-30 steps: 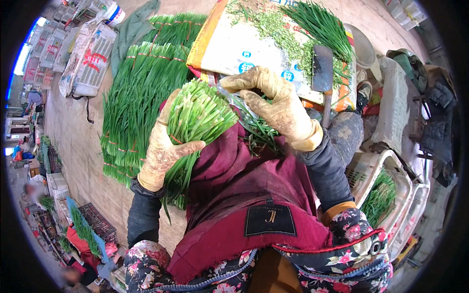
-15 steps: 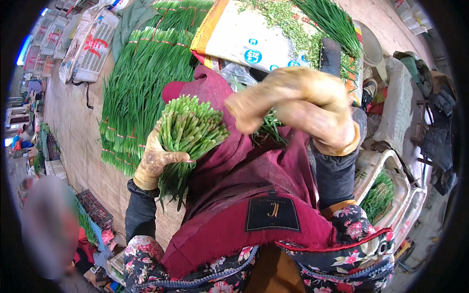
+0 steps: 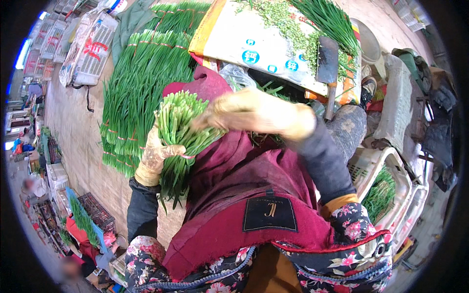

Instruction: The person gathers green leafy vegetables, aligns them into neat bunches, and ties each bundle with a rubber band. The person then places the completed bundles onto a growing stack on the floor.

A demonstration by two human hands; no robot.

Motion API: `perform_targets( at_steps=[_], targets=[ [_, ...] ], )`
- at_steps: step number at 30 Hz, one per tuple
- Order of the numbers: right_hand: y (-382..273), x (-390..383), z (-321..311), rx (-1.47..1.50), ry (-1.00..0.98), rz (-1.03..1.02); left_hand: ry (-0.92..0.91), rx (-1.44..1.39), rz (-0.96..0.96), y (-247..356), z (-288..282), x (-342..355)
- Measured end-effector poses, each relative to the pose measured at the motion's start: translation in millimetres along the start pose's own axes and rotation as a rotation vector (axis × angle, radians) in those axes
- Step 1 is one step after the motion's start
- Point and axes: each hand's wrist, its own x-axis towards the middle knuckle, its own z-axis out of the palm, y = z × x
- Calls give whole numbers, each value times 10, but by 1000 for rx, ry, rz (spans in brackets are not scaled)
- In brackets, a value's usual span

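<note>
My left hand [image 3: 152, 158], in a stained pale glove, is closed around a bunch of garlic chives [image 3: 181, 115]. The pale cut stem ends point up and away from me, and the dark leaves hang below. A thin pink band circles the bunch by my thumb. My gloved right hand [image 3: 256, 112] reaches across to the right side of the stem ends, seeming to touch them. Motion smears its fingers, so their grip is unclear. Beyond it, a cleaver [image 3: 327, 59] with a dark, broad blade rests on a printed white sack [image 3: 220, 36] scattered with chopped green bits [image 3: 281, 17].
Banded chive bunches [image 3: 141, 78] lie in rows on the floor ahead to the left. Loose chives [image 3: 325, 19] sit on the sack's far right. A pale crate [image 3: 359, 163] holding greens stands by my right leg, with a bucket [image 3: 367, 44] farther off. Maroon cloth [image 3: 254, 171] covers my lap.
My right hand has swung left and slightly down, onto the stem ends. The cleaver, partly hidden before, now shows whole. My left hand and its bunch have barely shifted.
</note>
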Motion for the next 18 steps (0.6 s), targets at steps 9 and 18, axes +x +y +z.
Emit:
perform_targets(
  at_steps=[9, 18],
  targets=[
    [351, -442, -51, -701, 247, 323, -41, -14, -41, 27, 27, -32],
    [203, -107, 288, -691, 367, -84, -57, -96, -81, 93, 87, -18]
  ],
)
